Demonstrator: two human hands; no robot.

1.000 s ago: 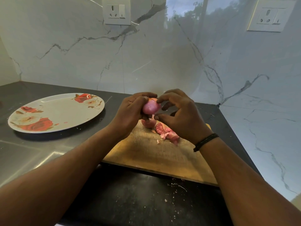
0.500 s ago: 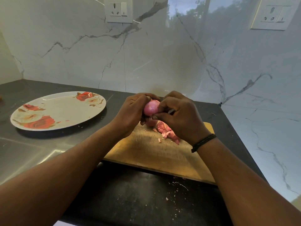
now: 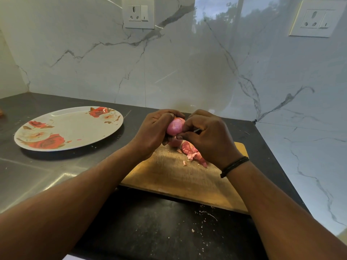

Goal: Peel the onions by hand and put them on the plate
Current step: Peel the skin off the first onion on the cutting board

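Observation:
A small pink onion [image 3: 174, 127] is held above the far end of the wooden cutting board [image 3: 180, 177]. My left hand [image 3: 155, 131] grips it from the left with curled fingers. My right hand [image 3: 204, 135] pinches at its right side with thumb and fingertips. Another onion [image 3: 173, 142] lies on the board just under the hands, mostly hidden. Pink peel scraps [image 3: 193, 153] lie on the board beside my right hand. The white plate with red roses [image 3: 78, 128] sits to the left on the dark counter and holds no onions.
The marble wall stands close behind the board, with two sockets [image 3: 138, 13] [image 3: 315, 20] high up. The counter's right edge runs close to the board. Small peel crumbs [image 3: 206, 214] dot the dark counter in front. A steel surface [image 3: 24, 177] lies at the left.
My right hand has closed in on the onion, its fingertips now pinching at the onion's right side. The onion beneath is more hidden. The left hand's grip is unchanged.

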